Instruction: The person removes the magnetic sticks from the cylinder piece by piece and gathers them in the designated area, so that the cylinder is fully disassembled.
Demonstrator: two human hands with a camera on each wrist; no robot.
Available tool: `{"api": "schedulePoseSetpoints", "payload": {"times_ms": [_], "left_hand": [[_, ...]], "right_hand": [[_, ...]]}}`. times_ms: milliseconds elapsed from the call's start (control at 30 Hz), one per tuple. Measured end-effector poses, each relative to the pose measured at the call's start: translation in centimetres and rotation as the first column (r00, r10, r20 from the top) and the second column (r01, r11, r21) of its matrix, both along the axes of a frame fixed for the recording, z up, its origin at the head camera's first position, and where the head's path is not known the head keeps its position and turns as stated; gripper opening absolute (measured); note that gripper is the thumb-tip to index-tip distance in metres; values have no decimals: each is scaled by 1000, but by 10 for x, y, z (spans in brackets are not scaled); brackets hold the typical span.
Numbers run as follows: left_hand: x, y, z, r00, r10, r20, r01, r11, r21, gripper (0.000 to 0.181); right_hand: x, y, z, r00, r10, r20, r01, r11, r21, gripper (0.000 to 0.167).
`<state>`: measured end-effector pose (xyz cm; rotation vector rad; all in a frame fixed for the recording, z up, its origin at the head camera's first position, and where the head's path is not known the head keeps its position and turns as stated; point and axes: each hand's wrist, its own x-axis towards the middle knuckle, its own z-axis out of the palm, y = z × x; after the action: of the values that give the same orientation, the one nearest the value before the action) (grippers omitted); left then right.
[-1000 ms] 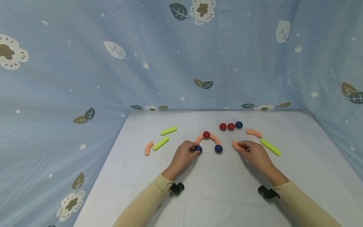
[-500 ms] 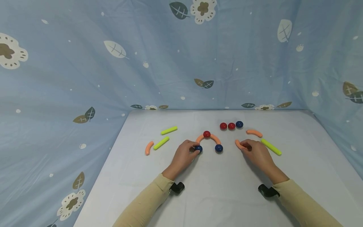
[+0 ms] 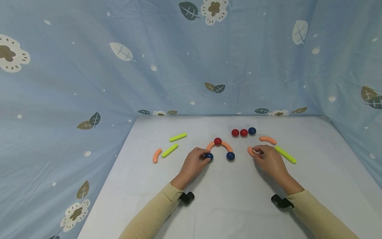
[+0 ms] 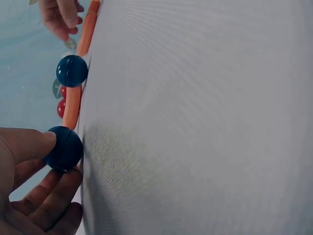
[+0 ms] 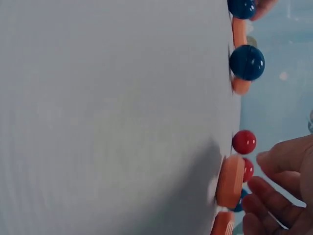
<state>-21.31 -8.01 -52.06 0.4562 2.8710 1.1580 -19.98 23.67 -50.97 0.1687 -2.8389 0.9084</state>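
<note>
My left hand pinches a dark blue ball between thumb and fingers; the left wrist view shows this ball up close. It ends an arch of two orange curved sticks, joined at the top by a red ball. At the arch's other end is a second blue ball. To the right, another orange curved stick lies on the white tabletop beside my right hand. In the right wrist view, thumb and fingers are parted and apart from that stick.
Behind the right hand stand two red balls and a blue ball in a row. An orange curved stick and a yellow-green straight stick lie right. Left are two yellow-green sticks and another orange curved stick.
My right hand has shifted slightly right with the orange curved stick, then its fingers have spread and let go of it. My left hand stays on the blue ball.
</note>
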Motion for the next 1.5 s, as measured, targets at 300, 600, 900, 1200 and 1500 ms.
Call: {"api": "schedulePoseSetpoints", "payload": {"times_ms": [300,600,900,1200,1500], "left_hand": [[0,0,-1,1000,6,-5,-6,1000,-10,32],[1,0,1,1000,18,-5,-18,1000,-17,30],[4,-1,4,1000,17,19,-16,999,-30,30],[13,-4,7,999,14,31,-13,998,-55,25],[25,-2,8,997,-72,32,73,997,-26,22]], "right_hand": [[4,-23,5,994,74,75,-68,994,-84,30],[-2,-48,0,978,165,127,-150,982,-117,37],[-9,-59,-1,974,167,154,-153,983,-99,35],[-17,-62,-2,972,144,187,-122,985,-123,32],[-28,-70,-1,976,176,125,-164,981,-107,31]]}}
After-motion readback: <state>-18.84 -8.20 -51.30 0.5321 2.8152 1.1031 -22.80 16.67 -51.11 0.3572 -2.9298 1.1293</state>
